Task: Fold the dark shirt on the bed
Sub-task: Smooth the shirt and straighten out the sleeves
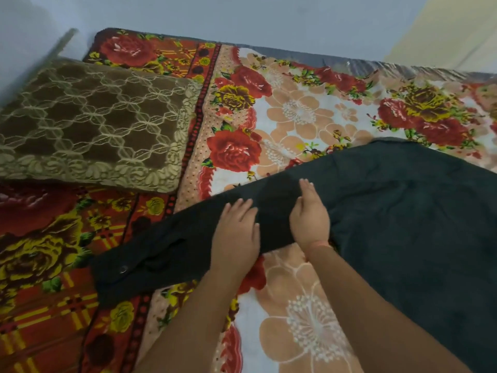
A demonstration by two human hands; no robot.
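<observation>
On the floral bed (pixel 309 111) lie one dark shirt (pixel 403 211) and one brown pillow (pixel 88 122), with a grey wall (pixel 242 17) beyond. My left hand (pixel 235 234) and right hand (pixel 309 219) press the sleeve (pixel 166 251), fingers straight and together.

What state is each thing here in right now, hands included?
Dark shirt: lying spread out, sleeve stretched leftward.
Left hand: open, flat on the sleeve.
Right hand: open, fingers straight, on the sleeve.
Brown cushion: lying flat, apart from the shirt.
Floral blanket: spread flat under everything.
</observation>
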